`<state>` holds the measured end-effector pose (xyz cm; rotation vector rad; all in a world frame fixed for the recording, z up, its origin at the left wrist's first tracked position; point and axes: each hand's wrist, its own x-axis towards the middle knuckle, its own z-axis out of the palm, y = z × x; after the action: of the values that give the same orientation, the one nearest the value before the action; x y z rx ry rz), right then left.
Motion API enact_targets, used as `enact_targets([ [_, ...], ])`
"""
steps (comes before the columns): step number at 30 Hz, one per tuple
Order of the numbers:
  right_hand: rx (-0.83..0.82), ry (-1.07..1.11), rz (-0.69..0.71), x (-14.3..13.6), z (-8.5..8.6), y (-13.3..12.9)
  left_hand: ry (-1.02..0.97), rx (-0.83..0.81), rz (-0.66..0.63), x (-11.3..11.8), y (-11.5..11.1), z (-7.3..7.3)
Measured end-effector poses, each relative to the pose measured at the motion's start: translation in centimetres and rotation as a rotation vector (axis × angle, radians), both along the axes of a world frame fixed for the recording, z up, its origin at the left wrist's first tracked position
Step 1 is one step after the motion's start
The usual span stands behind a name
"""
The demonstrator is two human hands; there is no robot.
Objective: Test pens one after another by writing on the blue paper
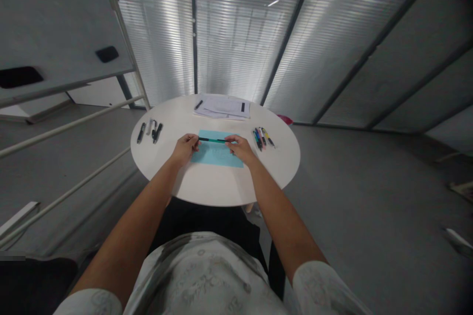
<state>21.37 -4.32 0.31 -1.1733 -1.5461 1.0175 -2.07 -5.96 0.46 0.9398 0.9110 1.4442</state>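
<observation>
While both hands pinch a slim pen, flat blue paper, round white table

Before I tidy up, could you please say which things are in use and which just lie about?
In use:
- green pen in left hand and right hand
- blue sheet below, probably

Probably lying about:
- left pen group
- right pen group
- paper stack

Grey board on pale frame stands left, slatted blinds span far side, partly hidden red object shows far right of centre, grey floor at right.
</observation>
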Motion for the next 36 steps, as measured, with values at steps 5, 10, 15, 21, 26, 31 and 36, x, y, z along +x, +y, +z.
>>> enact_targets([
  [5,-0.024,-0.029,-0.005,-0.01,0.59,-0.48,-0.001,0.002,0.005,0.01,-0.16,0.22],
  [10,-0.045,-0.016,0.003,-0.05,0.90,-0.69,-0.026,0.001,0.010,-0.04,-0.03,0.03],
  [15,-0.043,-0.005,-0.003,0.02,0.78,-0.46,-0.087,-0.017,0.044,-0.06,0.20,-0.13],
  [21,-0.046,0.016,-0.014,0.18,0.76,-0.36,-0.140,-0.027,0.047,-0.20,0.23,-0.12],
  [26,-0.048,0.042,-0.036,0.21,0.66,-0.15,-0.163,-0.024,0.039,-0.30,0.20,-0.02],
  [31,-0.061,0.118,-0.047,0.17,0.51,0.08,-0.190,-0.045,0.039,-0.30,0.10,0.30],
  [36,-0.083,0.158,-0.067,0.14,0.78,-0.04,-0.214,-0.079,0.047,-0.30,-0.16,0.71],
])
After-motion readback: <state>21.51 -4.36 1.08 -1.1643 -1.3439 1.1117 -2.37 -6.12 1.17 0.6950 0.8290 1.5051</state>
